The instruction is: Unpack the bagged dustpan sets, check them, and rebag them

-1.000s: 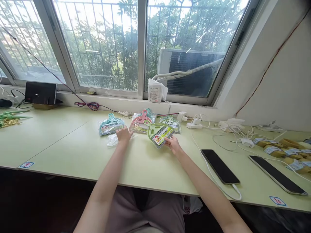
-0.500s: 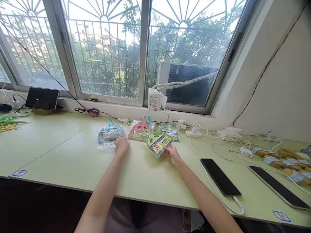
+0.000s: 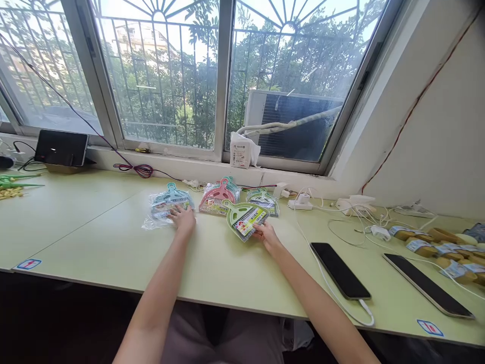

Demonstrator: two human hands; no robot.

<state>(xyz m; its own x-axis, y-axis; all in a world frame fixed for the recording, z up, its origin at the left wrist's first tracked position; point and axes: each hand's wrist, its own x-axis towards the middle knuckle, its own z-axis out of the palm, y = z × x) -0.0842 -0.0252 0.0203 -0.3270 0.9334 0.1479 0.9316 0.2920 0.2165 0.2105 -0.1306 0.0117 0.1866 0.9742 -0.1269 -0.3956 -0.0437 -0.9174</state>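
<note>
At the near edge of the pale green table (image 3: 227, 283), nothing is held; two dark-screened devices are laid to the right, the nearer one, a phone (image 3: 341, 270), being plugged into a white cable (image 3: 367, 307). Farther in, the green dustpan (image 3: 237, 212) is held by the right hand (image 3: 267, 235), its lower right corner being gripped narrowly between thumb and fingers; it is tilted over the middle of the table, with a bristled brush (image 3: 249, 223) and a bright label across its front. No film can be made out around this set, so it is judged to be out of any wrap. To its left, the blue dustpan (image 3: 158, 200) is covered by the left hand (image 3: 184, 220), whose fingers are laid over its lower right part; whether anything is pinched there cannot be told. Loose clear film (image 3: 149, 222) is spread around its lower side, and whether that set is fully enclosed cannot be made out. Just behind, the pink dustpan (image 3: 221, 192) and the smaller-looking green set (image 3: 262, 194) are seen in clear film, touched by neither hand; by their look, both are judged to be still packed. Beyond them, a white packet (image 3: 241, 153) is stood on the sill, below the window (image 3: 170, 101).
</note>
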